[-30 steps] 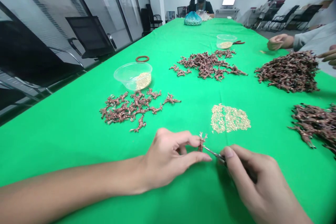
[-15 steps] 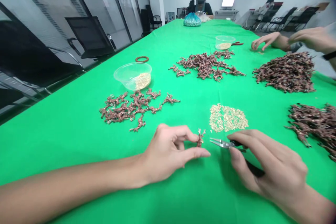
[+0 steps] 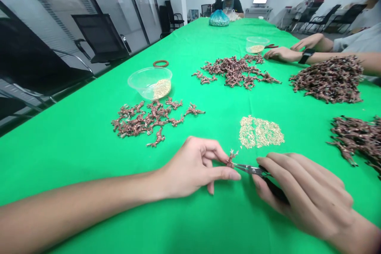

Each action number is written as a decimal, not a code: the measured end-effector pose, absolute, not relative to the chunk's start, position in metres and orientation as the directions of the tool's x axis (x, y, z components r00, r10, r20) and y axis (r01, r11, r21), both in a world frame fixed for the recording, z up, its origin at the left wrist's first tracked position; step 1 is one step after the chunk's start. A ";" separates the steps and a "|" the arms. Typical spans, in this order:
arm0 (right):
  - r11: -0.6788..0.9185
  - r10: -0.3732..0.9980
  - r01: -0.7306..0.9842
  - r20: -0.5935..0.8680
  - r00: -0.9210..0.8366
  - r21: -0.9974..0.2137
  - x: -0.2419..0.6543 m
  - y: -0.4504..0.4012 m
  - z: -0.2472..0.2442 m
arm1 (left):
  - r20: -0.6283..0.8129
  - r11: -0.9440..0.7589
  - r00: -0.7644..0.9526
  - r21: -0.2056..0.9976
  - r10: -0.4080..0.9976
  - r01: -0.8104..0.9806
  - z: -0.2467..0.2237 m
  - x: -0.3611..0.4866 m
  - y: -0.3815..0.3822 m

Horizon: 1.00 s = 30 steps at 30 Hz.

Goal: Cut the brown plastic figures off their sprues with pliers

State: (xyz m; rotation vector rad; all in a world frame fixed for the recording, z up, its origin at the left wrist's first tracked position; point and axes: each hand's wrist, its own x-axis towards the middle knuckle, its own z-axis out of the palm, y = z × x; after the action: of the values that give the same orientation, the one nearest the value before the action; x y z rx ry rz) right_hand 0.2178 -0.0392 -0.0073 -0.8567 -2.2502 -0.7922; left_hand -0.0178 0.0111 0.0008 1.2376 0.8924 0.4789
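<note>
1. Head view: the tips of the pliers (image 3: 251, 169) were apart from the small brown figurine (image 3: 231, 159) half a second ago, and now they have come to it. For the work, I judge this means that both hands are busy with one same piece.

2. The left hand (image 3: 198, 166) is half closed. It has the figurine, with pale antlers upward, at the ends of thumb and index finger, above the green cloth (image 3: 208, 222).

3. The right hand (image 3: 306, 194) is curled around the dark handles of the pliers. Whether the tips grip a tiny piece, I cannot tell.

4. Also changed: a co-worker's hand with a dark wristband (image 3: 281, 53) now reaches near the red-handled tool (image 3: 271, 46); a second co-worker's hand (image 3: 309, 42) is just behind.

5. Counting: one figurine held, one pair of pliers, one red-handled tool, one brown ring (image 3: 161, 66), and two clear tubs, the near tub (image 3: 138, 81) and the far tub (image 3: 253, 39).

6. Heaps of figurines are four: left heap (image 3: 135, 121), middle heap (image 3: 230, 71), large right heap (image 3: 329, 81), and near right heap (image 3: 357, 135), which the edge cuts. Their figurines overlap too much for counting.

7. There is one patch of gold-coloured bits (image 3: 268, 133), divided by a thin gap; they are too many to count.
</note>
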 end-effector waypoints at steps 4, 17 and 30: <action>0.627 0.357 0.710 0.693 -0.627 0.320 0.219 -0.040 -0.007 | -0.328 0.255 0.609 0.945 0.722 0.206 0.002 -0.020 0.012; 0.623 0.342 0.699 0.683 -0.646 0.350 0.222 -0.040 -0.014 | -0.326 0.230 0.616 0.945 0.717 0.231 0.003 -0.020 0.013; 0.622 0.394 0.718 0.668 -0.632 0.312 0.222 -0.048 -0.016 | -0.255 0.119 0.616 0.960 0.745 0.253 0.003 -0.021 0.009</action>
State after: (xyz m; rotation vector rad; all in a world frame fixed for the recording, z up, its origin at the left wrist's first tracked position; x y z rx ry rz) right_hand 0.2216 -0.0478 -0.0156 -0.8705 -2.2942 -0.7737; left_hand -0.0210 0.0094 0.0025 1.4506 0.8977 0.4413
